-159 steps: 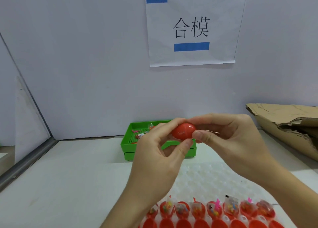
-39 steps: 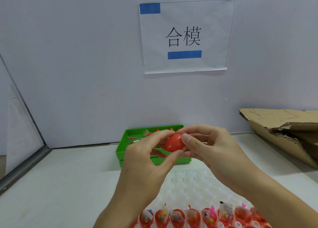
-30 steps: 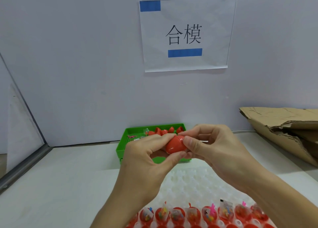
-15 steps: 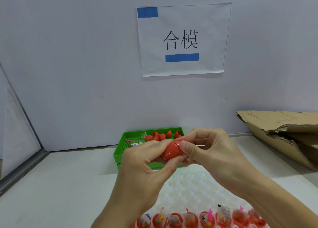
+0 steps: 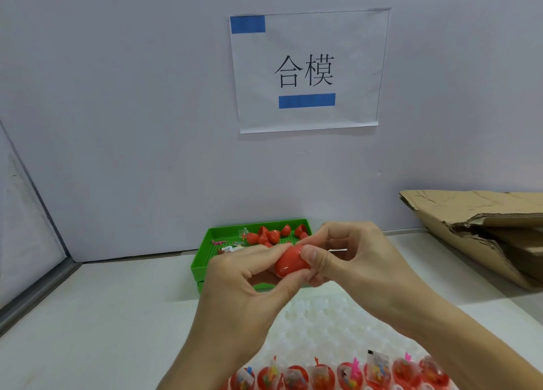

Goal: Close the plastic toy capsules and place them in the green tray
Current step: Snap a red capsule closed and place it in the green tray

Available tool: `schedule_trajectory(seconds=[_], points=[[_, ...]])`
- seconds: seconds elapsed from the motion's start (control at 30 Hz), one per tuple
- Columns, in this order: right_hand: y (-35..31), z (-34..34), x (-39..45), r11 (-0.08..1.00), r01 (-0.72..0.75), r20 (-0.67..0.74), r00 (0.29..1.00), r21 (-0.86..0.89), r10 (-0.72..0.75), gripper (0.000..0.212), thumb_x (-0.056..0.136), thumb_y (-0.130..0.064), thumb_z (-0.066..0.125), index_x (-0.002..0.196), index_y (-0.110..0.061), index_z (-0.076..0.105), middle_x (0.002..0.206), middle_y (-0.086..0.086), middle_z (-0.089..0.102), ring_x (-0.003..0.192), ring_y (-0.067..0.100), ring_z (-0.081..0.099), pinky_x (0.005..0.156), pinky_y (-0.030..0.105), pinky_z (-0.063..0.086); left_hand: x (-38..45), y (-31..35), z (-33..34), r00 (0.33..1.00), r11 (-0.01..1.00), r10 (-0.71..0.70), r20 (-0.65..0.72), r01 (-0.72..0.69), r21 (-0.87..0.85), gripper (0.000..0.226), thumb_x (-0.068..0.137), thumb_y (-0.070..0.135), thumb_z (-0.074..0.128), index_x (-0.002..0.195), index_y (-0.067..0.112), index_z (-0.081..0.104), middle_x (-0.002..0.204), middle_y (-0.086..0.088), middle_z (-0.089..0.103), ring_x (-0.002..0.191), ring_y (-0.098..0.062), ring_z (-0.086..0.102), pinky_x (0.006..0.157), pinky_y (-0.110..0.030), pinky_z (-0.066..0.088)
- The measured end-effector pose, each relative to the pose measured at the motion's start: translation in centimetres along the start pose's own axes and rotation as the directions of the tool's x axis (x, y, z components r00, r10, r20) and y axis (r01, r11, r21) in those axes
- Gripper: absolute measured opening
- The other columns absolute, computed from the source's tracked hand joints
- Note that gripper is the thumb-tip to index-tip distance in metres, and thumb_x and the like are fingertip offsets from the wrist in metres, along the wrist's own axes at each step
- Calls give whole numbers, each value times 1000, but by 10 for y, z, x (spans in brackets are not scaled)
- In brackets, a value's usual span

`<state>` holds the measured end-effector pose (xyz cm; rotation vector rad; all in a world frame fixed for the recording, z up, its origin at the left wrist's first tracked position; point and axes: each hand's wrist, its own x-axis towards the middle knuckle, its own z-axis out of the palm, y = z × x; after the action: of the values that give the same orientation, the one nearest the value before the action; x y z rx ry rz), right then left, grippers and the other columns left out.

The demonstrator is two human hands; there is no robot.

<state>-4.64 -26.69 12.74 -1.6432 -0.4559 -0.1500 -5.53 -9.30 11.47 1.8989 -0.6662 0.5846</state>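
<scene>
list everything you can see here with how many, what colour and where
capsule: one, red, held up between both hands in front of the tray
green tray: one, green, on the table by the back wall
capsule pieces: several, red, inside the green tray with a few small toy bits
filled capsule halves: a row, red with small bagged toys, along the bottom edge
bumpy holder: one, white, on the table under the hands
paper sign: one, white with blue tape, on the wall
cardboard: one, brown, at the right
table: one, white
left hand: one, grip on the capsule
right hand: one, grip on the capsule
</scene>
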Motion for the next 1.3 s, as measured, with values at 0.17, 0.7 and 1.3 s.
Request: schedule_trajectory(seconds=[0.17,0.7,1.3], points=[[6,4,1,995,-80,-39,996,57,82,17,82,-28,71,92,-14,73,88,4,77,80,19,75,75,25,59,0,0,5,983,976,-182,-29,177,-128,31,73,34,78,103,41,72,93,22,74,89,1,70,74,-9,53],[0,8,-1,997,50,-85,995,60,-45,21,72,3,79,72,-17,79,78,3,77,75,15,74,67,15,55,1,2,9,979,972,-178,-104,159,-173,47,73,-13,74,87,32,76,86,9,72,86,-5,67,72,-10,52],[5,12,-2,998,59,-75,996,31,-56,11,85,-4,72,91,-13,74,82,2,78,78,16,75,68,17,57,0,4,8,986,979,-142,-83,128,-161,21,81,14,76,98,26,72,93,10,68,92,-8,68,78,-14,53]])
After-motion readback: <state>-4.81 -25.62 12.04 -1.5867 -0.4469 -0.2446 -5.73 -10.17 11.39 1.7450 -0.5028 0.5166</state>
